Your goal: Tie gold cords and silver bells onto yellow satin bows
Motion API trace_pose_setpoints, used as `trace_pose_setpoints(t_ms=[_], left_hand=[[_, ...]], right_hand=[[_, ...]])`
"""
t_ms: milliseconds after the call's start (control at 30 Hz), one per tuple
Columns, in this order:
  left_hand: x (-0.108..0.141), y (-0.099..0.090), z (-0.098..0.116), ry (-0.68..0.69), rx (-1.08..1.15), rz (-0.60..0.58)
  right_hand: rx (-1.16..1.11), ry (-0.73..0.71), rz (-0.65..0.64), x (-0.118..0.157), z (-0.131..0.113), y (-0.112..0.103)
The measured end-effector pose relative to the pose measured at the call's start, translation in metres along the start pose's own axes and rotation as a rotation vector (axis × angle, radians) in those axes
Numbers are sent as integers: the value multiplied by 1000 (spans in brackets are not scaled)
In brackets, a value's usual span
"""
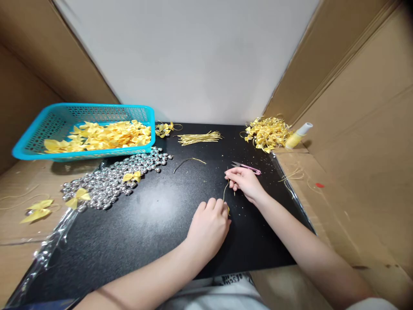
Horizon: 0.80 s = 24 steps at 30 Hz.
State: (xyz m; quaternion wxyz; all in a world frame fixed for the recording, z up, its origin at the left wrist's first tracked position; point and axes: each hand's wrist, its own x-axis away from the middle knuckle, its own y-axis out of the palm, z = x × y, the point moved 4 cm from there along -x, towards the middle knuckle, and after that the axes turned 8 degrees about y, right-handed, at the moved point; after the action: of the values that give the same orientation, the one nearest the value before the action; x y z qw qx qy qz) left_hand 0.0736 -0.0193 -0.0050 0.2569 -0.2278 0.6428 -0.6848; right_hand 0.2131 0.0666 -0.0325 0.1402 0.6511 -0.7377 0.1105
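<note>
My left hand (211, 221) is closed low over the black table, with a sliver of a yellow ribbon bow (229, 210) showing past its fingers. From there a thin gold cord (225, 189) runs up to my right hand (243, 183), whose thumb and forefinger pinch it. Most of the bow is hidden by the left fingers. Just behind the right hand lie pink-handled thread snips (250, 168), blades pointing left. A single loose cord (190, 160) curves on the table left of the hands.
A blue basket (35, 146) of yellow bows stands at left, beside many silver beads (109, 185). Farther back lies a bundle of gold cords (200, 137). At right are a heap of corded bows (267, 132) and a yellow thread spool (295, 138). Cardboard walls (361, 103) flank the table.
</note>
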Motion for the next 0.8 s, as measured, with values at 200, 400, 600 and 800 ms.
trace_pose_setpoints(t_ms=[200, 400, 600, 800], left_hand=[[-2, 3, 1, 27, -13, -12], [-7, -10, 2, 0, 84, -56], [-11, -44, -88, -479, 139, 33], [-8, -40, -165, -768, 91, 55]], right_hand=[[291, -144, 95, -8, -7, 18], [548, -288, 189, -6, -11, 32], [768, -322, 197, -8, -20, 32], [1018, -374, 141, -32, -53, 60]])
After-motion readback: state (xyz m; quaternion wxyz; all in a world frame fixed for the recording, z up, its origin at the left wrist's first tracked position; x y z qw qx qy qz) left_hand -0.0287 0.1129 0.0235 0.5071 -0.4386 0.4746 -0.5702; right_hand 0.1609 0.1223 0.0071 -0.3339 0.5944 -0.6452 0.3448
